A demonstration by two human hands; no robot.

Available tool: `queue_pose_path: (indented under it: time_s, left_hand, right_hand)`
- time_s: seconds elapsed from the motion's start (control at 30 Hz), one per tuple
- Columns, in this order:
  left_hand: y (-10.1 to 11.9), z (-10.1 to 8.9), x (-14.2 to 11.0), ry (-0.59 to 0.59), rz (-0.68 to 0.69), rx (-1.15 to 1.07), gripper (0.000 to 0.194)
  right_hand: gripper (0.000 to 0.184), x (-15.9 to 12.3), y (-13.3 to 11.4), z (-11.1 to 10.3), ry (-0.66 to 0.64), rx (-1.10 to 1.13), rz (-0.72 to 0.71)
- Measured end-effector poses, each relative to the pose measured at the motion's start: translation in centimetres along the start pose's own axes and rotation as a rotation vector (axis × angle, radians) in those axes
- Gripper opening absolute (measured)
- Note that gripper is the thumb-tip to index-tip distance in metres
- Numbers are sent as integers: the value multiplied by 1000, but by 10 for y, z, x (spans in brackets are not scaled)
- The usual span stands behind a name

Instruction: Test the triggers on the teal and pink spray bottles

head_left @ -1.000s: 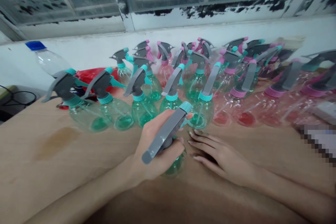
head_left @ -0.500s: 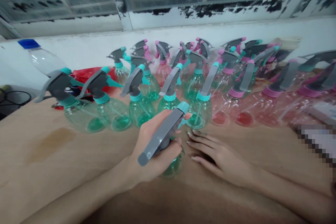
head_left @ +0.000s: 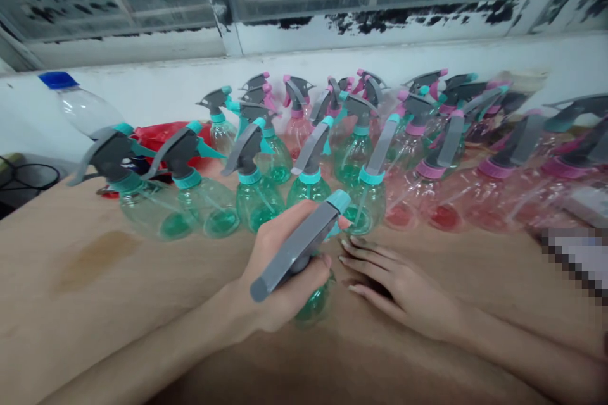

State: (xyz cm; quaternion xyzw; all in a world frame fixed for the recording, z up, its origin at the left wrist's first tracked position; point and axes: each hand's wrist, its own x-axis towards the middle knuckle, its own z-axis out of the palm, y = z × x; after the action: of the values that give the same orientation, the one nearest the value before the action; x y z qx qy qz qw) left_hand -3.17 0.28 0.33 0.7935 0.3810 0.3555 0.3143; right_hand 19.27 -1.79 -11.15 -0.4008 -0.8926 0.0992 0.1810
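My left hand (head_left: 280, 272) is wrapped round the neck and trigger of a green spray bottle (head_left: 316, 305) with a grey head and a turquoise nozzle. The lower part of this bottle shows beneath my fingers, near the table's front. To its right, my right hand (head_left: 399, 281) lies on the wooden table (head_left: 199, 285), fingers stretched out and holding nothing. Just beyond both hands stand more green spray bottles (head_left: 259, 199) in a row, with pink spray bottles (head_left: 444, 205) continuing it on the right.
Several more spray bottles (head_left: 358, 145) crowd behind the front row. At the back left are a red bag (head_left: 171, 136) and a clear bottle with a blue cap (head_left: 59, 80). A blurred-out flat object (head_left: 577, 259) lies at the right. A white wall and window close off the back.
Both hands keep nearly the same place and the same hold. The spray bottle's head in my left hand sits very slightly lower and further right; the whole view has shifted a little too.
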Motion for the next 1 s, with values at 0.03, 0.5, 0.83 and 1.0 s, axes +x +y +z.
queue_pose_path:
  time_s: [0.03,0.5,0.83,1.0]
  left_hand:
    - [0,0,0,3,-1,0,30]
    - [-3,3,1,39,5,14,30]
    - [-3,4,0,76,45,78,36]
    - [-2,5,0,66,9,104,34]
  right_hand:
    - [41,0,0,0,-1,-2,1]
    - [40,-1,0,0,16,27,1]
    - [40,0,0,-1,10,15,4]
    - [38,0,-1,-1,28,48,15]
